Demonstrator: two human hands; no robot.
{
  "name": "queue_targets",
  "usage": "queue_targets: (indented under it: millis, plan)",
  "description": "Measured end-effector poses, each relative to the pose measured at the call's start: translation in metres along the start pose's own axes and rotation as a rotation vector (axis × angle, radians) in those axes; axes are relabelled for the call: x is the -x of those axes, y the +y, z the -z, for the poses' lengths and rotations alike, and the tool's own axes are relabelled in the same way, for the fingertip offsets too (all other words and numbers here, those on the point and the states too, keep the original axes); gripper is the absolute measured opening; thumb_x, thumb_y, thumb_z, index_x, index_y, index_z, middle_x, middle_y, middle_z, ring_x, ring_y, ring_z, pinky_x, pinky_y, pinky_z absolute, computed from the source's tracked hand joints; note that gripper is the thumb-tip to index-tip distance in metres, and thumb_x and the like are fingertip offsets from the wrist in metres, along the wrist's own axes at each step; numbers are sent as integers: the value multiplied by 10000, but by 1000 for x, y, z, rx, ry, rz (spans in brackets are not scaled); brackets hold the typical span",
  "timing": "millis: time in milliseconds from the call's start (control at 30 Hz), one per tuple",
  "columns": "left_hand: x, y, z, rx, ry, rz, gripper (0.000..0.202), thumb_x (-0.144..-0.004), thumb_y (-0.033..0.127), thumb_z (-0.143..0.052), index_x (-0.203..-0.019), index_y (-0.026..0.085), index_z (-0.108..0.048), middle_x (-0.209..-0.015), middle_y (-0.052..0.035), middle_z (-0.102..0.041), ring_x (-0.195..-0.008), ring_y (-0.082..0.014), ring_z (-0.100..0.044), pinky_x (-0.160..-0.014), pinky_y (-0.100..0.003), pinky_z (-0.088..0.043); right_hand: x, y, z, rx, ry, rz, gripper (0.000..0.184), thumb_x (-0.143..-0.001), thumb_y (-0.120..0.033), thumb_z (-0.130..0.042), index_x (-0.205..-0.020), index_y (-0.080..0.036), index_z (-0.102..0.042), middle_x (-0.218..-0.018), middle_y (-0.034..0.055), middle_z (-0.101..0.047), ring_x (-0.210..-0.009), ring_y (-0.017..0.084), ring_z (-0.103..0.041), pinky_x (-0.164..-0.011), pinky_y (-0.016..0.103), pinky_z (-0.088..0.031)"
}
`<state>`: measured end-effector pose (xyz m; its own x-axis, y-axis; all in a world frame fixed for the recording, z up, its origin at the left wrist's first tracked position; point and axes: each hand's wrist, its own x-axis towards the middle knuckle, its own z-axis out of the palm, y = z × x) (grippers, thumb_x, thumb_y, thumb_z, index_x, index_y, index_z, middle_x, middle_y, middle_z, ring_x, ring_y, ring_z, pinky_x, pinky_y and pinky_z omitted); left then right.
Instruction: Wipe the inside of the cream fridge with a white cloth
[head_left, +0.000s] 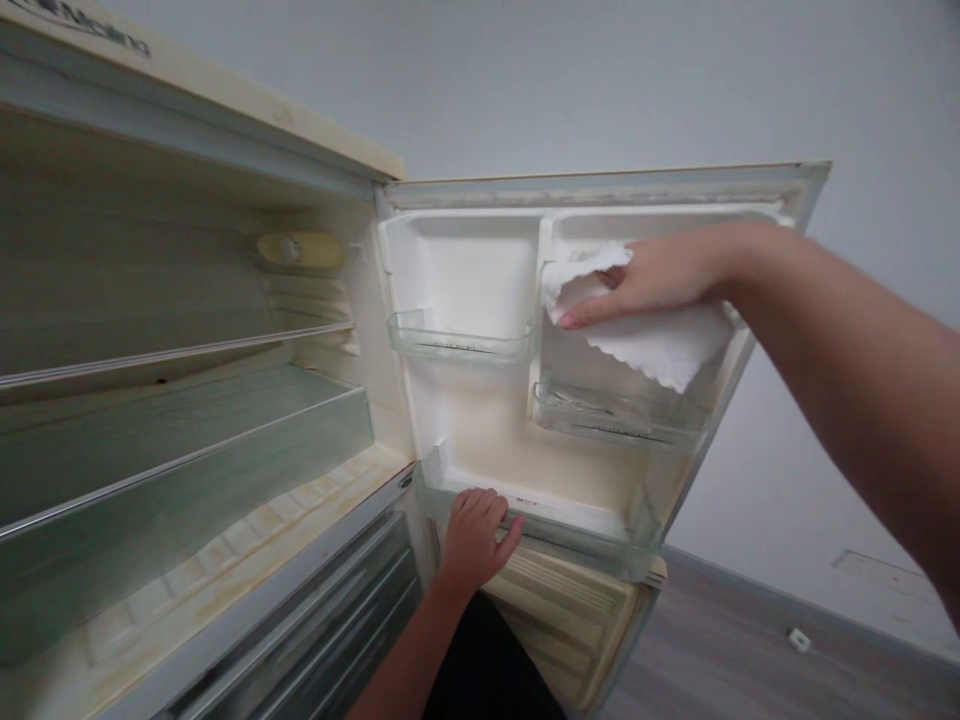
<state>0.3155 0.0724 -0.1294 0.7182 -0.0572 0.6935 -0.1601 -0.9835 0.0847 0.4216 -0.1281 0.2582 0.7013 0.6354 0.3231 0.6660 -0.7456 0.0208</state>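
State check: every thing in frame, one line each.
fridge door: swung open
white cloth: pressed to the door's inner wall
right hand: flat on the cloth
left hand: gripping the bottom door bin
upper door bins: in place, nothing visible inside
fridge shelves: bare

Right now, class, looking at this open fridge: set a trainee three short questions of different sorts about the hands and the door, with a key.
1. True or false: the right hand presses a white cloth against the door's inner wall.
2. What does the left hand hold? A) the bottom door shelf B) a glass shelf C) the cloth
3. Fill in: the two upper door bins look ____.

Key: 1 true; 2 A; 3 empty.
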Motion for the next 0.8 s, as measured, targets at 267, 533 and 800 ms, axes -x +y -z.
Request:
queue_targets:
  millis: [267, 533, 800]
  plan:
    - [-4, 8, 1, -37, -21, -7, 211, -981, 344, -557, -803, 231, -559, -842, -45, -623, -845, -245, -562, -809, -399, -399, 5, 4, -2, -40, -20, -17, 648, -870, -754, -584, -1182, -204, -726, -1086, 91, -735, -943, 254, -679, -966, 454, -481]
    - [-4, 9, 1, -54, -4, -6, 193, -982, 339, -549, -824, 228, -560, -846, -51, -626, -867, -258, -566, -828, -406, -396, 49, 54, -2, -99, 37, -22, 312, -815, -485, -779, -999, -233, -765, -948, 43, -759, -831, 208, -687, -746, 326, -505]
    - [-5, 11, 1, -52, -8, -5, 203, -997, 348, -527, -843, 221, -563, -867, -54, -630, -879, -258, -564, -839, -407, -384, 30, 33, -2, -176, 282, -193, 595, -971, -619, -485, -1226, -118, -683, -1280, 175, -669, -1079, 246, -641, -948, 364, -477]
